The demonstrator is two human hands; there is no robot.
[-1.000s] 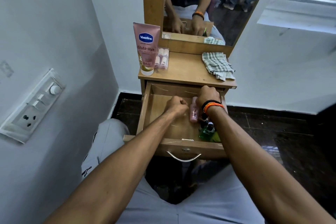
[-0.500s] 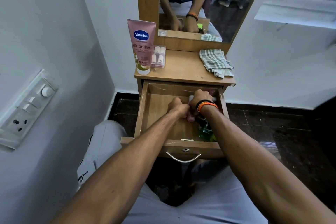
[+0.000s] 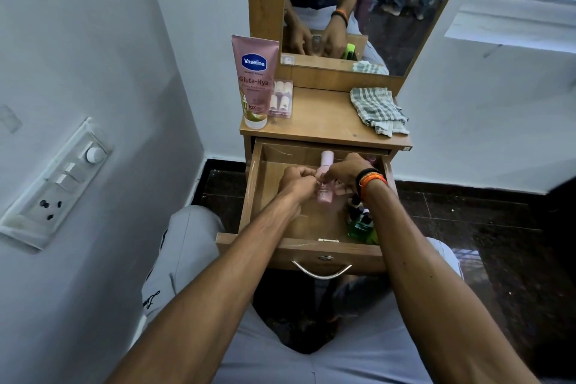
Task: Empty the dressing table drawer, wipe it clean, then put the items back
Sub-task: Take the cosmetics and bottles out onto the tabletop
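Both hands are inside the open drawer (image 3: 265,193) of the dressing table (image 3: 327,121). The left hand (image 3: 297,181) and the right hand (image 3: 346,170) each pinch the small pink bottle (image 3: 324,192) between curled fingers, holding it upright above the drawer floor, a little behind the middle. Its pale pink cap (image 3: 326,160) shows just above the fingers. In the drawer's front right corner stand a green bottle (image 3: 360,224) and a dark-capped one beside it — close under the right wrist. The drawer's left half is bare wood. On the table top, a Vaseline tube (image 3: 254,81) stands at the left edge with a clear box of small vials (image 3: 280,98) touching it, and a checked cloth (image 3: 377,109) lies crumpled at the right — open wood between them.
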